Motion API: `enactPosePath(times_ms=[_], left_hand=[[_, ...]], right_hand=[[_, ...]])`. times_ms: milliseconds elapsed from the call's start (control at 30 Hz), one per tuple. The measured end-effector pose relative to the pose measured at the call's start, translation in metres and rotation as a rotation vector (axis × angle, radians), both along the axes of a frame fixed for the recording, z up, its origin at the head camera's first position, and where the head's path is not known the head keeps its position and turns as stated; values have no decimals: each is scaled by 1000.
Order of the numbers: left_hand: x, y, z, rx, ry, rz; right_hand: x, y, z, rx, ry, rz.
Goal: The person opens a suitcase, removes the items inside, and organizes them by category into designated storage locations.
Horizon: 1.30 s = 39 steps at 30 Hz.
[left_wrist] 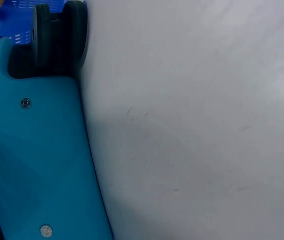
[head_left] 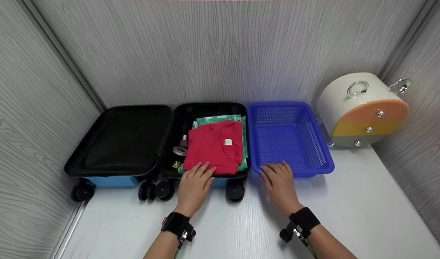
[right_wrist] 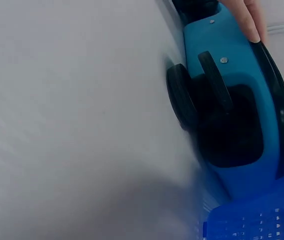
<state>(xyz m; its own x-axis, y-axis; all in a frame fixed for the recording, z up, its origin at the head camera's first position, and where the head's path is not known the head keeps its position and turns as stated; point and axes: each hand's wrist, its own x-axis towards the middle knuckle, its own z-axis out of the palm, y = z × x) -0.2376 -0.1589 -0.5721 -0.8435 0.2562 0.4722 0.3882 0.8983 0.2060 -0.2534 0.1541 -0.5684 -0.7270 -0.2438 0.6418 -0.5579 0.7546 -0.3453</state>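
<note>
My left hand rests at the front edge of the open suitcase, its extended fingers on the lower edge of a folded red shirt. Under the shirt lies a green and white patterned cloth. Beside it in the suitcase are a round tin-like item, a small bottle and a small yellow and black item. My right hand touches the front rim of a blue plastic basket with loosely bent fingers. In the right wrist view, my left fingers touch the suitcase's black edge.
The suitcase's other black half lies open at the left. Its wheels stick out at the front over the white table. A cream round cabinet with orange, yellow and green drawers stands right of the basket. Grey walls enclose the table.
</note>
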Motion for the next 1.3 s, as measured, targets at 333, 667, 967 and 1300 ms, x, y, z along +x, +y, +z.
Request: enactPosePath(times_ms=[333, 667, 967, 1300], left_hand=[[3, 1, 10, 56, -64, -15], [-15, -13, 54, 419, -218, 98], [-45, -27, 63, 471, -530, 328], [-50, -23, 62, 441, -475, 372]], right_hand=[[0, -5, 8, -7, -95, 13], [-9, -41, 65, -243, -422, 85], [-34, -77, 91, -57, -673, 9], [-49, -90, 82, -105, -664, -5]])
